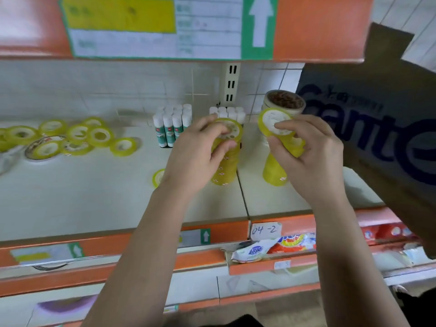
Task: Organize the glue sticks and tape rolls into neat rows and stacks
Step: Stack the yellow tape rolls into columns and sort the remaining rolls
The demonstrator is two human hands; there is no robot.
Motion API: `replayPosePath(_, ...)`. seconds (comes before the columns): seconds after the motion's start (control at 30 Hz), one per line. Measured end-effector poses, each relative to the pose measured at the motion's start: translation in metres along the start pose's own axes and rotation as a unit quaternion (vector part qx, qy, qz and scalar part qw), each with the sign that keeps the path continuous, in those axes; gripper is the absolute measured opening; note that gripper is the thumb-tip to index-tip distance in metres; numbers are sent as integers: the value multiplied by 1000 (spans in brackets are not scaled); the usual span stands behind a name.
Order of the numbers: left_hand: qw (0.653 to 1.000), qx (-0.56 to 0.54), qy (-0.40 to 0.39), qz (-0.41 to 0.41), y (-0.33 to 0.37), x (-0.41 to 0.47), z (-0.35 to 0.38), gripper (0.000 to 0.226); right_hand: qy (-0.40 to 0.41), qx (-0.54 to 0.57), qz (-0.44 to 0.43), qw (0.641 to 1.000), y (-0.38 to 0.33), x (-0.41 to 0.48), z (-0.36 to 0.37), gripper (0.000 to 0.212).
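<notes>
White shelf [94, 197] w/ orange front edge; big cardboard box [377, 138] leans in at the right. Left hand [200, 154] grips the top of a tall upright stack of yellow tape rolls [225, 171], thumb on its side, fingers over the top roll. Right hand [306, 159] is curled round a short bundle of yellow rolls [276, 123], tilted, just above a 2nd yellow stack [273, 177]; can't tell if they touch. Wider brown tape stack [283, 101] sits behind that. Glue sticks [169, 125] stand upright in 2 tight blocks at the back, by the tiled wall. Loose yellow rolls [77, 135] lie scattered far left; a single roll [157, 178] beside the left wrist
</notes>
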State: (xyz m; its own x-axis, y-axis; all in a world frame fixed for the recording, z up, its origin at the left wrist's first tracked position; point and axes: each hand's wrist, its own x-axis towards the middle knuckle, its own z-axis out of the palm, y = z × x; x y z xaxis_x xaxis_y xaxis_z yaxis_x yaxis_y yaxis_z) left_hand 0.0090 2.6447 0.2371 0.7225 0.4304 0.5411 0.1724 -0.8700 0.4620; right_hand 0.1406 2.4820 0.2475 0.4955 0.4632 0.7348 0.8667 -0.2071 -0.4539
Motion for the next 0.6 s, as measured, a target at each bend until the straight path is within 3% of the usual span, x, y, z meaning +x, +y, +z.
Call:
replayPosePath(0.37, 998, -13, 42, -43, 2, 0, 7, 37, -8, 15, 12, 1000, 19, -2, -2, 23)
replayPosePath(0.6, 997, -48, 44, -31, -2, 3, 6, 25, -4, 23, 12, 1000, 21, -3, 2, 25)
